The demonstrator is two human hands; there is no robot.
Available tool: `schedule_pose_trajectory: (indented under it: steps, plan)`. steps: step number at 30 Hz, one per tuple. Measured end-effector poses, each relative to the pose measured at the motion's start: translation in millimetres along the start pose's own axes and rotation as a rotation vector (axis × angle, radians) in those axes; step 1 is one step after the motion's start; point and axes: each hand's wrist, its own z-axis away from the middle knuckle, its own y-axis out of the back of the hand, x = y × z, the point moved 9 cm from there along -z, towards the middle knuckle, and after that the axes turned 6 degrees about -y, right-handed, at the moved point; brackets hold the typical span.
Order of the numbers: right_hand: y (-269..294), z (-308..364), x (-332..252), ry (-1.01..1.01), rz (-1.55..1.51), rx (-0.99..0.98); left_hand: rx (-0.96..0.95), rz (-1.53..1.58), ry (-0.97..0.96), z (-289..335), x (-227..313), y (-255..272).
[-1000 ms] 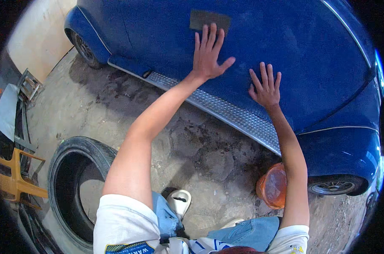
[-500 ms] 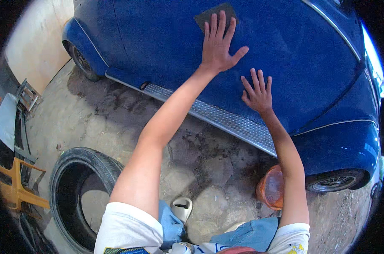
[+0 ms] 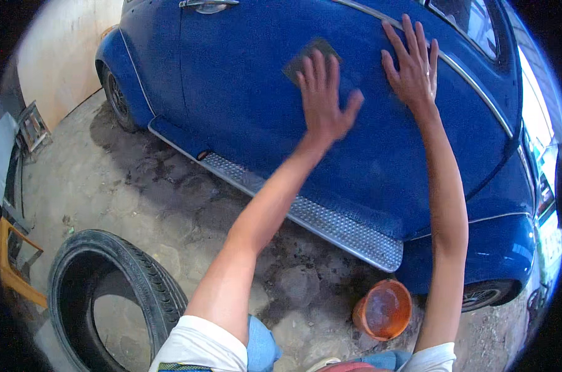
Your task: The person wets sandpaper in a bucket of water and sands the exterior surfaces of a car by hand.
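The blue side of a car [image 3: 250,93] fills the upper part of the head view. Flat fingers of my left hand [image 3: 325,102], slightly blurred, press a thin square grey-green abrasive sheet [image 3: 292,69] against the door. Only the sheet's edges and top show; whether it is sandpaper or a scouring pad I cannot tell. Farther right and higher, my right hand [image 3: 412,71] rests open on the blue panel with fingers spread. Its fingertips reach the silvery trim strip [image 3: 467,77] below the window, and nothing is held in it.
Below the door runs a ribbed metal running board [image 3: 349,232]. An orange bucket [image 3: 385,310] with liquid stands on the ground near its right end. A loose black tyre [image 3: 160,279] lies at lower left, near a yellow-orange plastic chair [image 3: 20,276]. Dark wet patches mark the ground.
My right hand has moved up the panel to the trim. My left hand and the sheet stay together, now lower on the door. The view has shifted, showing the door handle and window.
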Motion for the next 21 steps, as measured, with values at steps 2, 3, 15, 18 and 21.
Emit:
schedule_pose_trajectory:
  steps: [2,3,15,18,21]
  plan:
    - [-3,-10,-2,-0.010,0.022,-0.005,-0.018,0.041,-0.039,19,6,1]
    - [-8,-8,-2,-0.040,0.077,-0.050,-0.111,0.055,-0.095,20,2,-4]
    - [-2,14,-10,-0.051,-0.022,-0.019,-0.080,-0.055,0.128,40,-41,8]
    - [-3,17,-12,-0.078,-0.002,-0.018,-0.286,-0.091,0.026,49,-59,14]
    - [-5,18,-10,-0.083,0.001,-0.033,0.075,-0.038,0.296,-2,-136,52]
